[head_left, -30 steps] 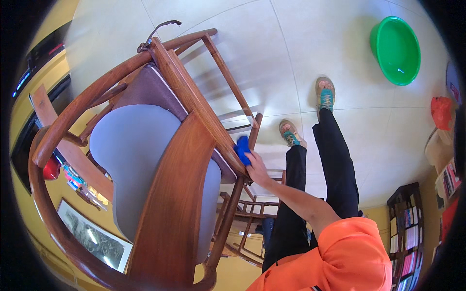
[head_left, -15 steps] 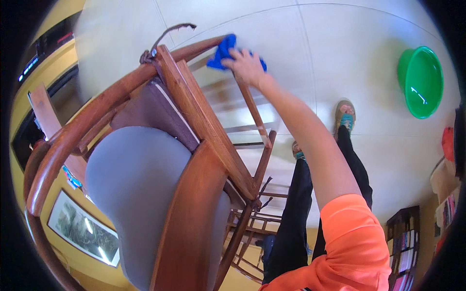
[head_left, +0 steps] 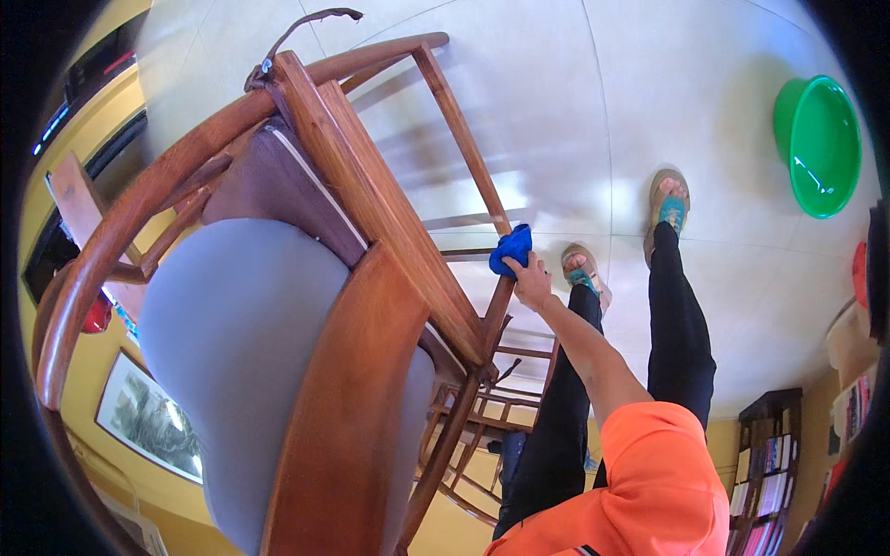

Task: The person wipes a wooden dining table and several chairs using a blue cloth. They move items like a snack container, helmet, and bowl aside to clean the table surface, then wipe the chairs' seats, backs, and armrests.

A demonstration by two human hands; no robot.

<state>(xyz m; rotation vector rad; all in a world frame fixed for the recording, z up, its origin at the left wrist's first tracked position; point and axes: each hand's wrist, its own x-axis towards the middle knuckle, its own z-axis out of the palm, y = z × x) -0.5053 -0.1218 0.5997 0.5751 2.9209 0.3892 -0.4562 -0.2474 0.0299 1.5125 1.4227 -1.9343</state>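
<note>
A wooden chair (head_left: 343, 398) with a curved frame and a grey cushion (head_left: 232, 315) lies tipped over, filling the left and middle of the head view. A blue cloth (head_left: 513, 248) is bunched in my right hand (head_left: 532, 283). The fingers press it against the chair where a slim wooden bar (head_left: 464, 139) meets a thicker leg (head_left: 499, 306). Part of that joint is hidden under the cloth. A dark strap (head_left: 315, 20) is tied to the chair frame near its upper end. My left hand does not show.
A green basin (head_left: 788, 139) stands on the pale tiled floor (head_left: 556, 111) at the far right. My feet in sandals (head_left: 669, 204) are just right of the chair. Another wooden chair (head_left: 473, 417) is behind my legs, and a bookshelf (head_left: 766, 463) stands at the lower right.
My right hand has moved with the blue cloth from the bar's far end, at the curved frame, toward me to its near joint. The view has shifted slightly.
</note>
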